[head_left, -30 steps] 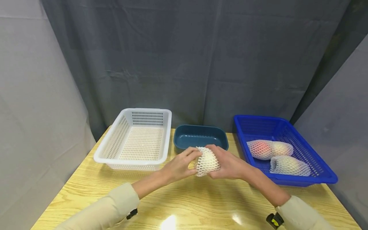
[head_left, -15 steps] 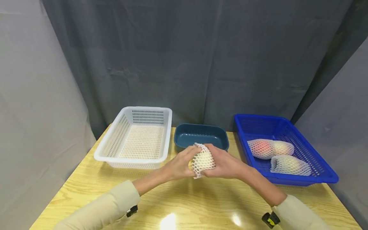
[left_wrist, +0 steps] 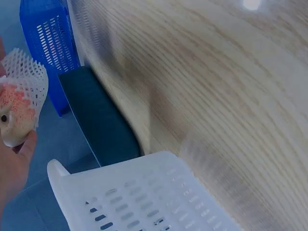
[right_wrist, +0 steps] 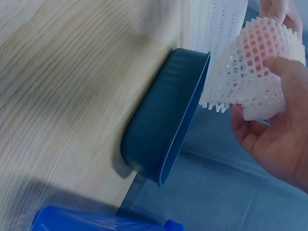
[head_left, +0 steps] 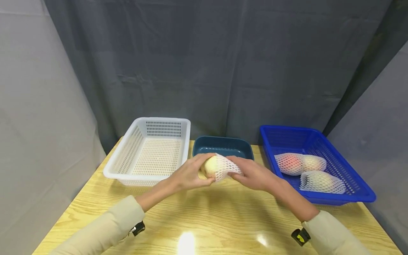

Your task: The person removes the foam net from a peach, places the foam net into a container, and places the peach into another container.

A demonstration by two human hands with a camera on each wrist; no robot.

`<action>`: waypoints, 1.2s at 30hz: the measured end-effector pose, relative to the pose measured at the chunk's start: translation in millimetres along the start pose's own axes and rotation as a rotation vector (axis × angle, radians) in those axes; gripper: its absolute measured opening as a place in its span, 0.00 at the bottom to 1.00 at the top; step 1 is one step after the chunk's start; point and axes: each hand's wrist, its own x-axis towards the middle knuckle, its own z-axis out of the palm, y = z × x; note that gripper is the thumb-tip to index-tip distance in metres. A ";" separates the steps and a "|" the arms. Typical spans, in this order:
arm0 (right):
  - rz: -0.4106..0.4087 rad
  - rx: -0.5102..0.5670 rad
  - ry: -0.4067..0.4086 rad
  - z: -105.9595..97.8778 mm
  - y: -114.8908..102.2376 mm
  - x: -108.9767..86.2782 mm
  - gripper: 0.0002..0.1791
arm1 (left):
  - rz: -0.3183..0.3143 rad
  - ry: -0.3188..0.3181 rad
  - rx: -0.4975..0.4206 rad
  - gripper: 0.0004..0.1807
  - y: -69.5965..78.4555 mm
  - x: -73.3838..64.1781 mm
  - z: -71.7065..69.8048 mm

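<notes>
With left hand (head_left: 190, 173) clamped on fruit (head_left: 209, 166) and right hand (head_left: 255, 174) on net (head_left: 224, 168), avoid jerking: could drop fruit.

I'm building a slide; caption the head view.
Left hand grips a fruit partly outside its white foam net, held by the right hand.

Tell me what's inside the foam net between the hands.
A yellowish fruit, red-flecked near a dark hollow, its end bare in the left hand. The foam net veils the rest and the right hand covers part, so its far end is unclear.
</notes>
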 end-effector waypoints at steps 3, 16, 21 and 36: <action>0.024 -0.028 0.029 0.7 3.5 1.5 0.24 | -0.012 0.010 0.008 0.41 -1.8 -0.5 -2.4; -0.007 -0.268 0.289 -0.1 14.6 20.7 0.10 | -0.063 0.116 0.060 0.42 -14.5 -17.0 -17.4; -0.033 -0.350 0.367 3.3 20.4 30.2 0.11 | -0.099 0.133 0.062 0.42 -21.5 -27.4 -26.5; 0.162 -0.368 0.420 11.7 27.4 53.7 0.14 | -0.159 0.216 0.079 0.42 -40.3 -50.2 -52.6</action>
